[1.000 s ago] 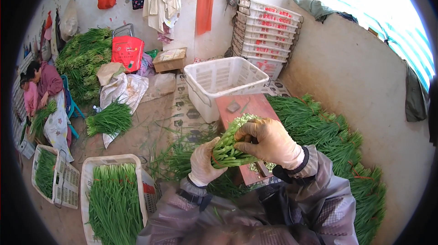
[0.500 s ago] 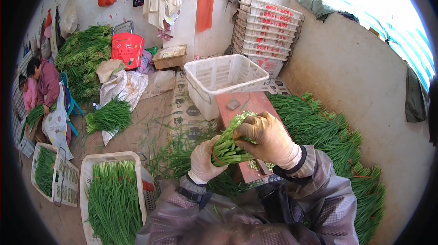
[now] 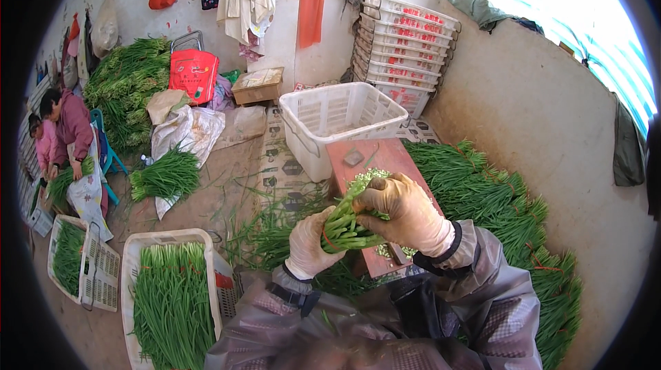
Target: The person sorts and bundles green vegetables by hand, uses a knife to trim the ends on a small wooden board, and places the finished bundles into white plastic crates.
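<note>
My left hand (image 3: 310,246), in a pale glove, is wrapped round a bunch of green stalks (image 3: 341,222) tied with a red band. The pale cut ends point up and away from me. Against the upper part of the bunch, my right hand (image 3: 407,211), in a worn, stained glove, has its fingers closed on stalks near the cut ends. Below it stands a reddish-brown wooden bench (image 3: 385,151) with small pale cuttings, a dark flat blade-like piece (image 3: 397,253) and a small grey block (image 3: 354,158) on top.
Tied green bunches (image 3: 482,194) lie along the right wall. Beyond the bench stands a white crate (image 3: 313,144), with stacked crates (image 3: 406,49) behind it. A crate of greens (image 3: 205,235) is at lower left. Two people (image 3: 72,122) sit at far left, one handling greens.
My right hand has shifted slightly on the upper stalks, and some stalks now splay out below it. At far left, a person's hands and greens have moved.
</note>
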`<state>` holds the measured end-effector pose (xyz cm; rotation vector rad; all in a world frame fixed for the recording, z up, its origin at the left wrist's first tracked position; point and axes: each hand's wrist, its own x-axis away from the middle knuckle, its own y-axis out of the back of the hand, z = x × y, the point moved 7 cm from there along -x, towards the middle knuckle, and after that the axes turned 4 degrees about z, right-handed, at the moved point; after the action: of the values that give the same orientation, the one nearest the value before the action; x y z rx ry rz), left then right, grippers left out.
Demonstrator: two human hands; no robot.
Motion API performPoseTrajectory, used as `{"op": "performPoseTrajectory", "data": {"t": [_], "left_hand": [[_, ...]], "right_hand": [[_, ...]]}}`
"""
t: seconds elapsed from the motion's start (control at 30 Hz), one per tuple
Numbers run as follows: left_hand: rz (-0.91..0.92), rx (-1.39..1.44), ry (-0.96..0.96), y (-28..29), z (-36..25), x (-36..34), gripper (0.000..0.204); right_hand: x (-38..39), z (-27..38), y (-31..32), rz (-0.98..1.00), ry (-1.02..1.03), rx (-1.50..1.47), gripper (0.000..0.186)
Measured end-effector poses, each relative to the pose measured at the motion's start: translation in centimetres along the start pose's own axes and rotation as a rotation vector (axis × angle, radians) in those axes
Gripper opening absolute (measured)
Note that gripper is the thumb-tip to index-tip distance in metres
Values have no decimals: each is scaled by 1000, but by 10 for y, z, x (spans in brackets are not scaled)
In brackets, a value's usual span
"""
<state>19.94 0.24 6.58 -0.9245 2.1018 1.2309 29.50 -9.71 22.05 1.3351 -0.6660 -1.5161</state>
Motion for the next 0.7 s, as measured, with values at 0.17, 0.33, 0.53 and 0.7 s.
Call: {"op": "performPoseTrajectory", "data": {"t": [0.17,0.33,0.53,0.7], "left_hand": [[-25,-5,-12,1,-2,0,93],[-34,2,-22,0,-3,-2,94],[-15,25,-14,0,-1,0,93],[7,35,16,-7,2,2,91]], "right_hand": [[0,-2,-3,-38,73,23,16],[3,-5,-1,-79,-11,-1,15],[0,-9,-6,-16,-46,-221,16],[7,-16,-9,-55,-157,-203,16]]}}
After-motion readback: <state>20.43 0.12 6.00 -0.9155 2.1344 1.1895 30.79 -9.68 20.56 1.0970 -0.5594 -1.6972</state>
